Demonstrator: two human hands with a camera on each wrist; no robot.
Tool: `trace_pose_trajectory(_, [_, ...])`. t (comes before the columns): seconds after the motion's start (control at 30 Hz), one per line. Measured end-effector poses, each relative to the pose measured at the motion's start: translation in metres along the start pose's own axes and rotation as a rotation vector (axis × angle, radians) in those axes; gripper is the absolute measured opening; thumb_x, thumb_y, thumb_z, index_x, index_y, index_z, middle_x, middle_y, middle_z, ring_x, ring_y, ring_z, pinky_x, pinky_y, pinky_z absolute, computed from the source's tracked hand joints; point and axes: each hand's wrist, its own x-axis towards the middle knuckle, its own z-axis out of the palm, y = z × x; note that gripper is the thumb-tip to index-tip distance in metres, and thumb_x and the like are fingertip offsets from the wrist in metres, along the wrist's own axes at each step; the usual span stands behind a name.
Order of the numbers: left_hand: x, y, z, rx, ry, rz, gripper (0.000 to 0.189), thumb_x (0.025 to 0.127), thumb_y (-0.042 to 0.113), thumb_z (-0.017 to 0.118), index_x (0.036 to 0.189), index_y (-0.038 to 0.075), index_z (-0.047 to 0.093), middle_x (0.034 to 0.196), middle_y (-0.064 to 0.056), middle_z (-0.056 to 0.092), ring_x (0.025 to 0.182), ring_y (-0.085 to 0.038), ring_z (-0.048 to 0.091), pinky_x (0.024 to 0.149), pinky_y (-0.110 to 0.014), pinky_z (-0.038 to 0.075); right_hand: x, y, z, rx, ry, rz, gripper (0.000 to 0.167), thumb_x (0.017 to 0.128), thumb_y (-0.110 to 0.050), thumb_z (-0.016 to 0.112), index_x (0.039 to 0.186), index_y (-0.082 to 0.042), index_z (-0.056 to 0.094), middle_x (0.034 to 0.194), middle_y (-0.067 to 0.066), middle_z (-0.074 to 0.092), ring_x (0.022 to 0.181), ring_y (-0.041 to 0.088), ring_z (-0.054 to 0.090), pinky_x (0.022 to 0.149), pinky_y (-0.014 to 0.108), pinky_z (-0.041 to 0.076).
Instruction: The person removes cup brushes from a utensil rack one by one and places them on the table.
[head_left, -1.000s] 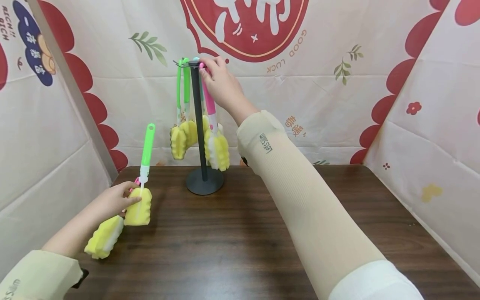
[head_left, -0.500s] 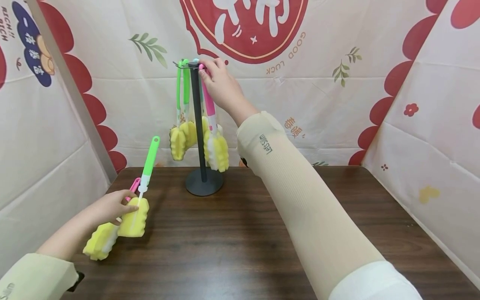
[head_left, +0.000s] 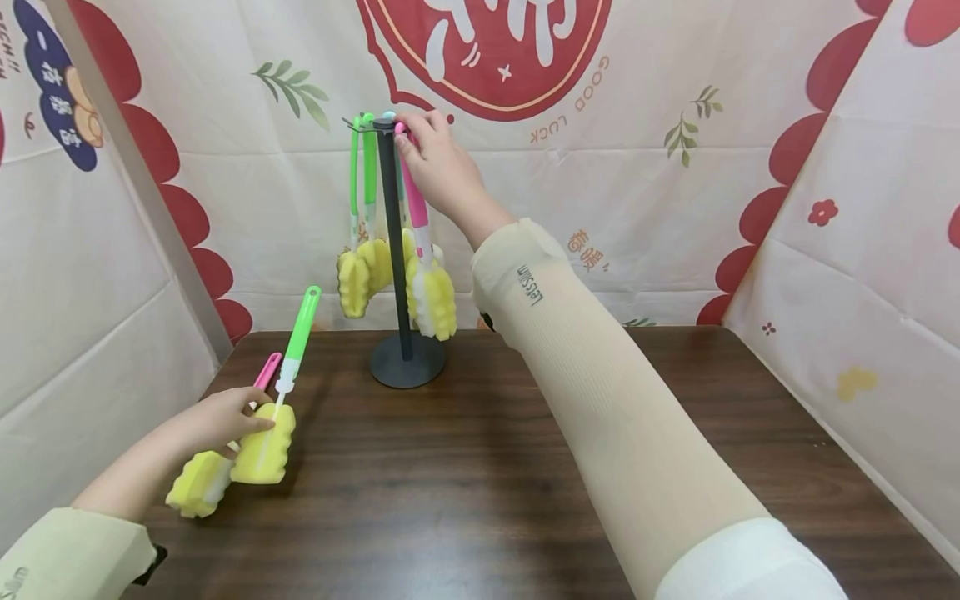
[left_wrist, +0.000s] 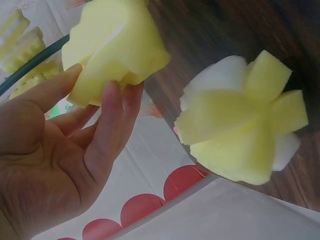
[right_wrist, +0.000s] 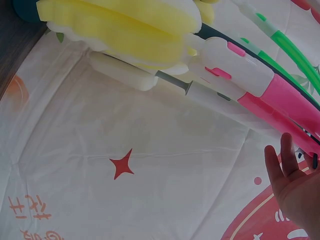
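In the head view my left hand holds a green-handled sponge cup brush by its yellow sponge head, the handle pointing up and slightly right. The left wrist view shows thumb and fingertips pinching that sponge. Under and beside this hand lies a pink-handled cup brush on the table. My right hand is up at the top of a black stand, its thumb and finger pinching the upper end of a hanging pink-handled cup brush. The right wrist view hides the thumb's grip; other fingers stick out.
Two green-handled brushes hang on the stand's left hooks, and a light blue-ended one hangs behind. The stand's round base sits near the back edge of the brown table. Printed cloth walls enclose three sides.
My left hand has moved down and a little left with the green-handled cup brush, uncovering more of the lying brush's pink handle. The right hand stays at the stand's top.
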Motion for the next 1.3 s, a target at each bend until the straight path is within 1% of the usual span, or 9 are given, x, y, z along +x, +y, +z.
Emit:
trace_pose_trajectory(0.27, [-0.001, -0.001, 0.002, 0.004, -0.046, -0.017, 0.045, 0.093, 0.012, 0.064, 0.124, -0.015, 0.046, 0.098, -0.022, 0.053, 0.075, -0.024, 0.060, 0.057, -0.038, 0.057, 0.001, -0.002, -0.002, 0.001, -0.004, 0.000, 0.052, 0.101, -0.045, 0.041, 0.151, -0.041, 0.029, 0.149, -0.009, 0.029, 0.122, 0.010, 0.045, 0.094, 0.027, 0.046])
trace_pose_trajectory(0.57, [0.001, -0.004, 0.002, 0.014, -0.057, -0.018, 0.039, 0.092, 0.009, 0.064, 0.120, -0.014, 0.050, 0.099, -0.022, 0.053, 0.073, -0.023, 0.061, 0.057, -0.039, 0.057, 0.000, -0.002, -0.002, -0.006, 0.006, 0.006, 0.053, 0.101, -0.045, 0.041, 0.152, -0.041, 0.028, 0.150, -0.009, 0.027, 0.124, 0.010, 0.044, 0.094, 0.027, 0.046])
trace_pose_trajectory(0.67, [0.001, -0.006, 0.002, 0.031, -0.057, -0.017, 0.036, 0.093, 0.008, 0.063, 0.119, -0.013, 0.051, 0.099, -0.022, 0.053, 0.070, -0.022, 0.060, 0.056, -0.038, 0.056, 0.000, -0.001, -0.002, -0.006, 0.002, 0.007, 0.053, 0.101, -0.045, 0.041, 0.152, -0.041, 0.027, 0.150, -0.009, 0.027, 0.124, 0.010, 0.044, 0.094, 0.027, 0.045])
trace_pose_trajectory(0.8, [0.000, -0.008, 0.003, 0.053, -0.062, -0.020, 0.035, 0.093, 0.008, 0.062, 0.118, -0.014, 0.051, 0.099, -0.021, 0.054, 0.065, -0.021, 0.060, 0.054, -0.036, 0.056, -0.001, 0.000, -0.002, -0.005, 0.002, 0.010, 0.053, 0.101, -0.045, 0.041, 0.152, -0.042, 0.027, 0.150, -0.009, 0.027, 0.124, 0.010, 0.044, 0.094, 0.026, 0.046])
trace_pose_trajectory(1.03, [-0.003, -0.013, 0.005, 0.046, -0.066, -0.010, 0.034, 0.092, 0.005, 0.062, 0.116, -0.016, 0.051, 0.101, -0.024, 0.055, 0.063, -0.022, 0.061, 0.053, -0.037, 0.056, -0.001, 0.000, -0.001, -0.011, 0.006, 0.005, 0.053, 0.101, -0.045, 0.041, 0.152, -0.042, 0.027, 0.150, -0.009, 0.027, 0.124, 0.010, 0.045, 0.094, 0.027, 0.046])
trace_pose_trajectory(1.13, [-0.003, -0.014, 0.006, 0.040, -0.072, -0.023, 0.034, 0.092, 0.005, 0.062, 0.117, -0.015, 0.052, 0.100, -0.023, 0.056, 0.064, -0.023, 0.060, 0.055, -0.037, 0.056, -0.001, 0.000, 0.000, -0.008, 0.005, 0.005, 0.053, 0.101, -0.045, 0.041, 0.152, -0.042, 0.027, 0.149, -0.008, 0.028, 0.124, 0.010, 0.045, 0.094, 0.027, 0.046])
trace_pose_trajectory(1.3, [-0.004, -0.015, 0.008, 0.039, -0.095, -0.054, 0.032, 0.092, 0.005, 0.061, 0.117, -0.014, 0.053, 0.096, -0.017, 0.057, 0.069, -0.024, 0.059, 0.057, -0.038, 0.056, -0.001, 0.001, 0.002, -0.002, 0.005, 0.006, 0.053, 0.101, -0.045, 0.041, 0.151, -0.042, 0.027, 0.149, -0.008, 0.028, 0.123, 0.010, 0.045, 0.094, 0.026, 0.046])
